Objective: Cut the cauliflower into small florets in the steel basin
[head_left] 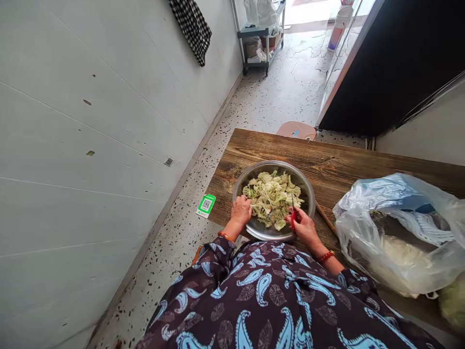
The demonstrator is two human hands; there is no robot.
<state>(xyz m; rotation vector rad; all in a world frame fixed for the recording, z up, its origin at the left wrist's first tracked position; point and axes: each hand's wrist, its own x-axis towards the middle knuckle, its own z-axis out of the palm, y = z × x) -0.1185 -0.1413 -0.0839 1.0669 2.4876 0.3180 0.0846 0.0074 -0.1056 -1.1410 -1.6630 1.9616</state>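
A wide metal bowl (310,186) sits at the near edge of the wooden table, in front of my body. Many pale cauliflower florets (272,191) with greenish stems fill its middle. My left hand (241,209) is at the bowl's left side, fingers curled in over the rim beside the outermost florets. Whatever its fingertips grip is hidden. On the right side of the bowl, my right hand (302,225) is closed around red-handled scissors (293,218). Their thin dark blade points away from me, over the florets.
A clear plastic bag (395,232) stands right of the bowl, near a brown stick (326,219). A green QR card (206,205) lies at the table's left edge. Beyond are a pink stool (296,130), a wheeled cart (254,33) and a white wall (109,121) on the left.
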